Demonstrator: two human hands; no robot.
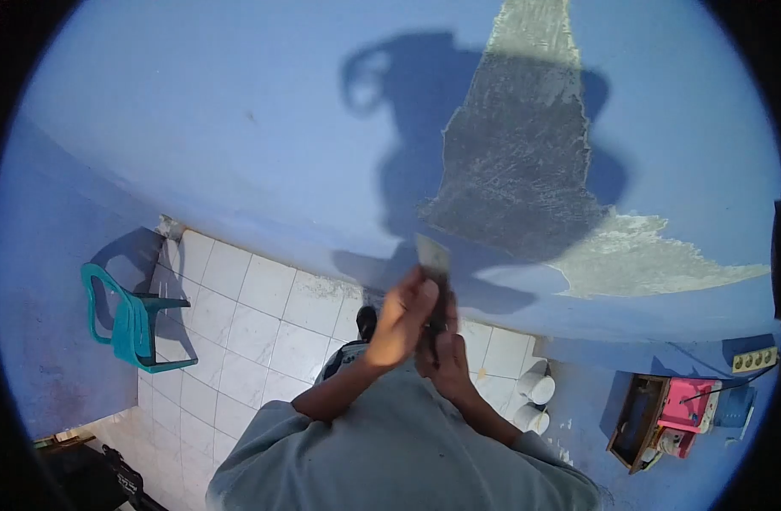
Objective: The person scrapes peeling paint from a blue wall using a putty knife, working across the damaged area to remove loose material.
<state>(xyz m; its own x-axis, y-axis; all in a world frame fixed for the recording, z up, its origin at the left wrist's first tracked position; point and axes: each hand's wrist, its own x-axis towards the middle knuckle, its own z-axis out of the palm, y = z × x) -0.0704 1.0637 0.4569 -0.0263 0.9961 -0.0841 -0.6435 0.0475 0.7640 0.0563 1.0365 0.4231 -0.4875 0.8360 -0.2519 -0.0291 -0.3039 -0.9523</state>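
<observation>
In front of my chest I hold a putty knife upright, its pale flat blade (433, 254) pointing at the wall. My left hand (401, 322) is closed around the upper part, with the thumb near the base of the blade. Lower down, my right hand (447, 362) grips the dark handle, whose end is partly hidden by my fingers. Beyond the blade is a blue wall (297, 162) with a bare grey patch (527, 162) where the paint is gone. My shadow falls across that patch.
A green plastic chair (133, 332) stands at the left on white floor tiles (263, 285). Two white buckets (537, 387) sit by the wall at right. Further right are a wooden drawer or box (636, 422), a pink container (689, 402) and a power strip (755, 359).
</observation>
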